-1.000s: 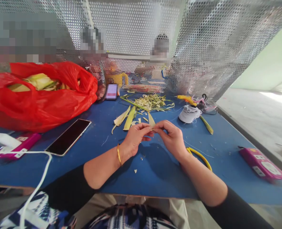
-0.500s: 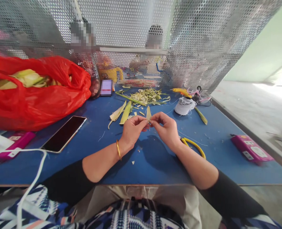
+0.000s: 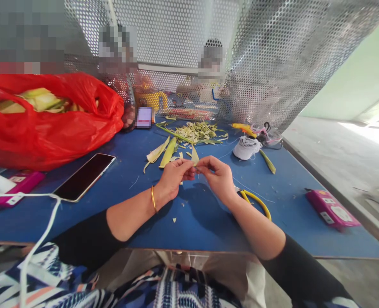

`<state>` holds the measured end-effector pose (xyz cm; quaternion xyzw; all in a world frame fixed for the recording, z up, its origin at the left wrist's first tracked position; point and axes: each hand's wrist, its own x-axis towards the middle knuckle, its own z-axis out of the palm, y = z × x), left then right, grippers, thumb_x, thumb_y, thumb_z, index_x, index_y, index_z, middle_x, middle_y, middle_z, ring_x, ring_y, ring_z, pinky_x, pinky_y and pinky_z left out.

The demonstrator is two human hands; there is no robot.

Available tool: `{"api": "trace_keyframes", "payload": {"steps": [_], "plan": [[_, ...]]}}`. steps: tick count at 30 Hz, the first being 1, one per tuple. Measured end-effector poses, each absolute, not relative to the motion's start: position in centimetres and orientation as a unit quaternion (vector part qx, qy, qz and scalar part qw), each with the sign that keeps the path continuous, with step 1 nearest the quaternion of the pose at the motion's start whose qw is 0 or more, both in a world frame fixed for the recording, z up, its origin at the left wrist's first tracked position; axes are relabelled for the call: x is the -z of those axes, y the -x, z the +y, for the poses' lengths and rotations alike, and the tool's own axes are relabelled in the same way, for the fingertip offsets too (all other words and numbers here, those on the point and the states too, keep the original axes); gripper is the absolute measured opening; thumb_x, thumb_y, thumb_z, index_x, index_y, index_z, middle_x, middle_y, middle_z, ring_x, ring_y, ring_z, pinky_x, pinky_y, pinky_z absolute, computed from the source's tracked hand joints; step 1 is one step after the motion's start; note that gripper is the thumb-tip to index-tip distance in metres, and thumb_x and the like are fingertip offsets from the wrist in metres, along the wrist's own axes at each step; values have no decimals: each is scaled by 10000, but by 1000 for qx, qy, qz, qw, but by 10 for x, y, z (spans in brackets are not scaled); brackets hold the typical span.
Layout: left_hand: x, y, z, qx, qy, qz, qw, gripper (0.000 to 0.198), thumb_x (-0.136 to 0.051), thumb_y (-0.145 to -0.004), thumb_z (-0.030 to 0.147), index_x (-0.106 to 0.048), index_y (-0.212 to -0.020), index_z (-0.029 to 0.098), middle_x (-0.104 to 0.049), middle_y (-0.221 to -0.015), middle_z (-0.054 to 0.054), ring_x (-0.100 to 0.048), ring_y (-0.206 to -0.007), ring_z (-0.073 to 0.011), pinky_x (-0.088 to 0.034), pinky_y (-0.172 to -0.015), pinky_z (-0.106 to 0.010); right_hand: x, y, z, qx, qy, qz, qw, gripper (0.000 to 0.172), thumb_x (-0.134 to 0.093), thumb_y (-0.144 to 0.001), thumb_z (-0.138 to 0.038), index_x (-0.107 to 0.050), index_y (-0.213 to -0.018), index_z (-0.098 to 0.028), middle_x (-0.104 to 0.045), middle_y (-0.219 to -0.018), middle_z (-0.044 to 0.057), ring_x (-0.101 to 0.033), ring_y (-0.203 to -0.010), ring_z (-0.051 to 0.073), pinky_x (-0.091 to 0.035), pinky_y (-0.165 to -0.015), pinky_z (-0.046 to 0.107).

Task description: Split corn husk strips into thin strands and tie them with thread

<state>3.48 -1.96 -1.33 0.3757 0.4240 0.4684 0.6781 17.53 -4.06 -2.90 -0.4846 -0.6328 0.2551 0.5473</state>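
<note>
My left hand (image 3: 173, 175) and my right hand (image 3: 218, 176) meet above the blue table (image 3: 202, 214), fingertips pinched together on a small pale yellow-green leaf strip (image 3: 194, 156) whose pointed end sticks up between them. A gold bangle sits on my left wrist. Just beyond the hands lie longer leaf pieces (image 3: 164, 153) and a pile of leaf trimmings (image 3: 199, 130). Yellow-handled pliers (image 3: 256, 201) rest on the table beside my right wrist.
A red plastic bag (image 3: 48, 119) full of leaves fills the left. A black phone (image 3: 84, 176), pink devices (image 3: 14, 188) (image 3: 332, 209), a white cable, a white thread spool (image 3: 246, 148) and scissors (image 3: 266, 130) lie around. A perforated metal screen (image 3: 273, 64) backs the table; other people sit behind it.
Both hands have stayed pinched on the leaf strip and drifted slightly left and up in the view as the head shifted. Nothing else on the table moved.
</note>
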Motion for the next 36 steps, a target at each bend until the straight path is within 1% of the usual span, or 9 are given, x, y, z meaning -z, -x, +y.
{"api": "trace_keyframes", "payload": {"steps": [5, 8, 11, 14, 18, 22, 27, 32, 36], "plan": [[9, -34, -21, -450, -345, 427, 704, 197, -699, -800, 150, -638, -612, 145, -621, -546, 13, -559, -489, -73, -467, -536, -205, 28, -180, -41, -174, 488, -673, 528, 75, -640, -847, -263, -693, -801, -236, -749, -806, 15, -670, -728, 177, -539, -736, 298], [9, -33, -22, -448, -357, 423, 702, 215, -715, -797, 157, -624, -602, 150, -614, -550, 16, -553, -502, -75, -466, -549, -210, 27, -182, -42, -130, 482, -696, 516, 108, -635, -873, -246, -697, -785, -245, -745, -804, 18, -670, -752, 181, -534, -757, 296], [10, -34, -23, -449, -378, 418, 694, 171, -741, -780, 162, -646, -639, 158, -654, -600, 5, -606, -561, -94, -474, -573, -218, 25, -183, -42, -105, 486, -706, 505, 145, -619, -893, -240, -692, -769, -251, -733, -794, 18, -662, -755, 180, -525, -758, 294], [13, -34, -21, -456, -390, 410, 687, 120, -732, -778, 148, -668, -678, 167, -685, -648, 3, -658, -614, -115, -502, -613, -235, 24, -183, -42, -129, 495, -694, 507, 139, -632, -872, -256, -683, -743, -245, -725, -783, 16, -644, -740, 175, -522, -744, 296], [20, -33, -20, -479, -405, 391, 674, 115, -755, -733, 130, -663, -685, 181, -698, -666, 9, -676, -636, -124, -535, -671, -259, 26, -182, -40, -182, 509, -669, 511, 127, -658, -830, -312, -670, -733, -232, -707, -708, -1, -621, -679, 165, -507, -693, 299], [26, -31, -20, -489, -414, 382, 666, 111, -732, -725, 122, -663, -663, 182, -699, -655, -5, -684, -651, -133, -541, -664, -259, 29, -180, -38, -217, 514, -646, 520, 183, -691, -794, -391, -664, -730, -222, -712, -673, -3, -626, -642, 162, -497, -657, 303], [28, -29, -18, -505, -434, 380, 643, 114, -732, -719, 129, -666, -645, 185, -706, -660, -16, -679, -644, -137, -549, -670, -267, 30, -176, -35, -231, 525, -621, 534, 173, -692, -753, -386, -625, -738, -228, -686, -643, -21, -648, -622, 162, -491, -646, 309], [27, -28, -17, -498, -445, 375, 643, 121, -732, -722, 122, -666, -639, 181, -692, -642, -5, -655, -600, -119, -561, -688, -271, 32, -173, -33, -265, 520, -585, 563, 285, -719, -700, -435, -545, -823, -245, -650, -650, -45, -646, -579, 162, -512, -603, 319], [25, -30, -18, -494, -465, 362, 640, 125, -810, -682, 171, -686, -669, 179, -713, -670, -13, -677, -641, -137, -588, -729, -301, 29, -173, -33, -301, 507, -559, 582, 327, -750, -660, -428, -529, -829, -256, -640, -608, -66, -631, -545, 157, -534, -577, 311]]}}
